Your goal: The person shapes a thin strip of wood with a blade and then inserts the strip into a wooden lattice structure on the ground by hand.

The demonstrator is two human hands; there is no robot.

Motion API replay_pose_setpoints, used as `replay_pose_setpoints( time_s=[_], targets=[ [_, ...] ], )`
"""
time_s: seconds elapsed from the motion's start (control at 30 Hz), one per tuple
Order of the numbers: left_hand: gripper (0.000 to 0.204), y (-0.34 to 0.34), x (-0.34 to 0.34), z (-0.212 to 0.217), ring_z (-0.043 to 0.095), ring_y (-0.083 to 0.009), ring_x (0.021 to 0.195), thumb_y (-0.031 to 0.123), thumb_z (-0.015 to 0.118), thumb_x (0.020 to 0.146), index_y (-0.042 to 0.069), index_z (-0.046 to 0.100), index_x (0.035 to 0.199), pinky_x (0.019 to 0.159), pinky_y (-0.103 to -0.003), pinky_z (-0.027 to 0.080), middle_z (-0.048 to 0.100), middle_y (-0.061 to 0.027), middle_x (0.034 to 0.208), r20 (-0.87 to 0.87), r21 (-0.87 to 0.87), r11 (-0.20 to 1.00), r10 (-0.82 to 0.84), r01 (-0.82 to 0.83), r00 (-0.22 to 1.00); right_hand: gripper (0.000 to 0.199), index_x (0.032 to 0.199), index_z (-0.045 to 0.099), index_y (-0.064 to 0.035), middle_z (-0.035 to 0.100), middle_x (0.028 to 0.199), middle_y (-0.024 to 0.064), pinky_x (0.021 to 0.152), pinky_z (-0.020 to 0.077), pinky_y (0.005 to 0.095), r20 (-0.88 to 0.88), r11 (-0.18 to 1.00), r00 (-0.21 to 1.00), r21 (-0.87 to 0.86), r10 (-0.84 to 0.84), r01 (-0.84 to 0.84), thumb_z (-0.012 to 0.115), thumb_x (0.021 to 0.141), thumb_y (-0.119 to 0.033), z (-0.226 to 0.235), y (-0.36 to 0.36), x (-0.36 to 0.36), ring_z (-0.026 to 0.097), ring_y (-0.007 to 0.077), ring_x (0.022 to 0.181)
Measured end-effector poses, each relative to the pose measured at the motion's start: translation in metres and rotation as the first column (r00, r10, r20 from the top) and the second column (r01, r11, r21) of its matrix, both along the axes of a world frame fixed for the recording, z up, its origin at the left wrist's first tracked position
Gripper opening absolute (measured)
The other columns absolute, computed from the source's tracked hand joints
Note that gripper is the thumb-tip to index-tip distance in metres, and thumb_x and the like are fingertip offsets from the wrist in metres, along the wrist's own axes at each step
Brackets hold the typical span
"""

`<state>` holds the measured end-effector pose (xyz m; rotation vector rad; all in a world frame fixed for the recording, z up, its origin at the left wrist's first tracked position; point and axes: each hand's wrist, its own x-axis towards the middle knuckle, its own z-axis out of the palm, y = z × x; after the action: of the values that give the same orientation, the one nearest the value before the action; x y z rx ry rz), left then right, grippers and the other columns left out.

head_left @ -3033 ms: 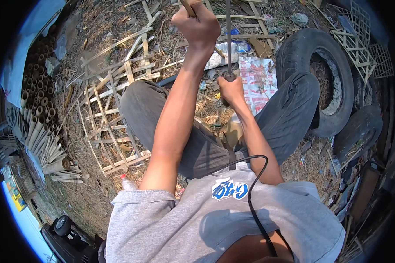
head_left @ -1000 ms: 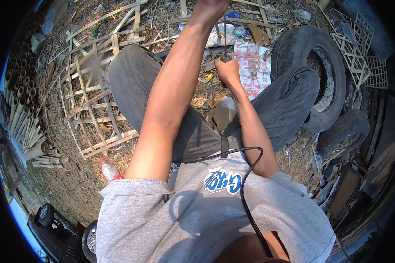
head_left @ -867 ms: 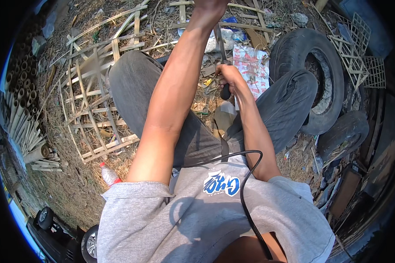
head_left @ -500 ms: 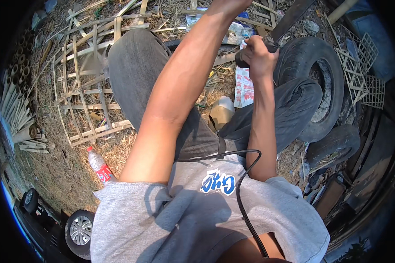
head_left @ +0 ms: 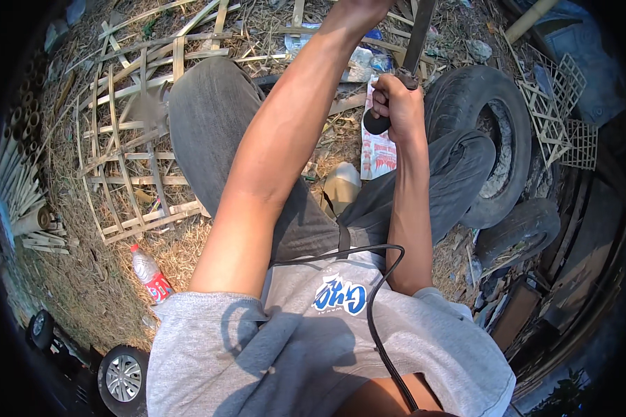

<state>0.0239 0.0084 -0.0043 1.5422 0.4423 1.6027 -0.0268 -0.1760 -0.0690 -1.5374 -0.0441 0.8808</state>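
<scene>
My right hand (head_left: 405,110) is wrapped round the dark, rounded handle of a machete (head_left: 418,43). Its long, dark blade points up and runs out past the top edge. My left arm reaches forward across my left thigh. Only the wrist end of my left hand (head_left: 366,10) shows at the top edge; its fingers are cut off, so whatever they touch is hidden. Beneath the right hand lies a white and red printed packet (head_left: 379,147). Split bamboo strips (head_left: 396,50) lie on the straw-covered ground near both hands.
An open lattice of bamboo strips (head_left: 129,156) lies to my left, with a plastic bottle (head_left: 151,274) near it. Old tyres (head_left: 459,94) stand by my right knee, beside small woven panels (head_left: 581,146). Bundled bamboo (head_left: 21,177) is at far left. A black cable (head_left: 373,306) crosses my shirt.
The machete and my right hand have moved a little left and down, and the blade now points more steeply upward. My left hand has shifted slightly to the right.
</scene>
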Motion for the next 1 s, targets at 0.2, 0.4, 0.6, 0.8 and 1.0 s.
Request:
replay_pose_setpoints(
  time_s=[0.2,0.4,0.6,0.8,1.0],
  targets=[
    [0.052,0.011,-0.013,0.004,0.037,-0.0145,0.045,0.029,0.052,0.101,-0.002,0.045,0.06,0.046,-0.04,0.029,0.035,-0.009,0.047,-0.056,-0.027,0.982,-0.19,0.188,0.98,0.015,0.07,0.053,-0.0073,0.043,0.055,-0.0023,0.044,0.0328,0.0291,-0.139,0.958,0.989,-0.273,0.044,-0.081,0.062,0.081,-0.01,-0.081,-0.013,-0.045,0.038,0.01,0.044],
    [0.054,0.014,-0.01,-0.002,0.038,-0.0154,0.043,0.028,0.053,0.101,-0.001,0.044,0.057,0.046,-0.04,0.029,0.037,-0.0052,0.045,-0.092,-0.102,0.991,-0.091,0.082,0.992,0.046,0.065,0.051,-0.0087,0.045,0.054,-0.0006,0.042,0.0336,0.0326,-0.057,0.908,0.998,-0.417,0.015,-0.037,0.073,0.085,-0.043,-0.106,-0.007,-0.051,0.043,0.0129,0.044],
    [0.052,0.002,0.001,0.004,0.045,-0.0201,0.042,0.027,0.052,0.1,-0.003,0.05,0.058,0.047,-0.042,0.033,0.044,-0.0119,0.045,-0.117,-0.08,0.996,-0.041,0.032,0.992,0.096,0.064,0.064,0.0093,0.06,0.059,0.0229,0.067,0.048,0.0477,0.074,0.821,0.996,-0.565,-0.042,0.077,0.035,0.09,-0.079,-0.154,-0.024,-0.04,0.063,0.0328,0.063],
    [0.052,0.004,0.004,0.001,0.044,-0.0225,0.042,0.028,0.051,0.1,-0.004,0.049,0.06,0.047,-0.043,0.033,0.042,-0.0159,0.046,-0.1,-0.065,0.998,-0.028,0.021,0.995,0.073,0.064,0.049,-0.0078,0.043,0.05,0.0005,0.04,0.0317,0.0301,0.083,0.932,0.989,-0.335,-0.119,0.14,0.041,0.094,-0.074,-0.061,-0.011,0.003,0.039,0.0127,0.04],
    [0.047,0.002,-0.001,0.001,0.044,-0.0213,0.042,0.023,0.053,0.098,-0.004,0.049,0.061,0.047,-0.042,0.033,0.042,-0.0165,0.047,-0.08,-0.07,0.997,-0.051,0.045,0.995,0.076,0.068,0.049,-0.0064,0.041,0.05,0.0011,0.041,0.0302,0.0271,0.397,0.965,0.88,0.126,-0.261,0.229,0.038,0.092,-0.078,0.034,0.013,0.025,0.039,0.0109,0.041]
  ],
)
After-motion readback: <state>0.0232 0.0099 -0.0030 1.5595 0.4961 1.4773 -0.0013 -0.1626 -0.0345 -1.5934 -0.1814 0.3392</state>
